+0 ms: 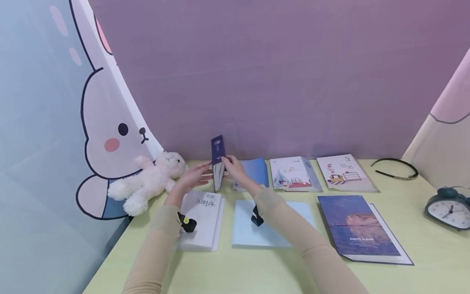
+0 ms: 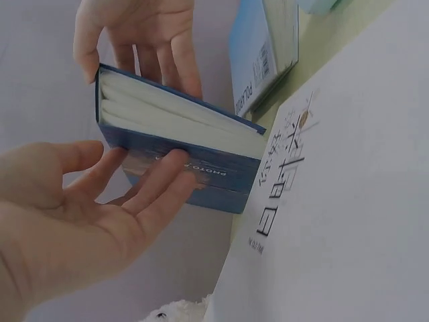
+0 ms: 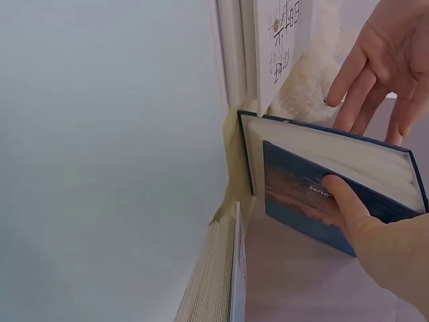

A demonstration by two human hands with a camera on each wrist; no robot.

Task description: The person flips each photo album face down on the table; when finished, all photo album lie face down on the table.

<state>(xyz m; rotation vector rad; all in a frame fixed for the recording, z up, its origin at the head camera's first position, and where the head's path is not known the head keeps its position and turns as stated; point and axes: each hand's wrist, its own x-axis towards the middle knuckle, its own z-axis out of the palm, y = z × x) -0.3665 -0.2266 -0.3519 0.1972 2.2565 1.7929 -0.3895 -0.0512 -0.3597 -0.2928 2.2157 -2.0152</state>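
A small dark blue photo album [image 1: 218,157] stands on its long edge at the back of the table, spine upward, pages facing me. My left hand [image 1: 194,176] is at its left cover, fingers extended, their tips touching it in the left wrist view. On the opposite cover rests my right hand [image 1: 236,169]; in the right wrist view one digit lies flat on the printed picture, while its other fingers are hidden. Below the left forearm stands a white book [image 1: 202,216] with printed characters. Under the right wrist is a light blue book [image 1: 242,232].
A white plush toy [image 1: 158,179] leans at the left wall. Right of the hands are a blue book [image 1: 258,169] and two illustrated books [image 1: 291,173], [image 1: 345,173]. A larger photo album [image 1: 360,228], a black headband [image 1: 398,161] and an alarm clock [image 1: 449,210] sit on the right.
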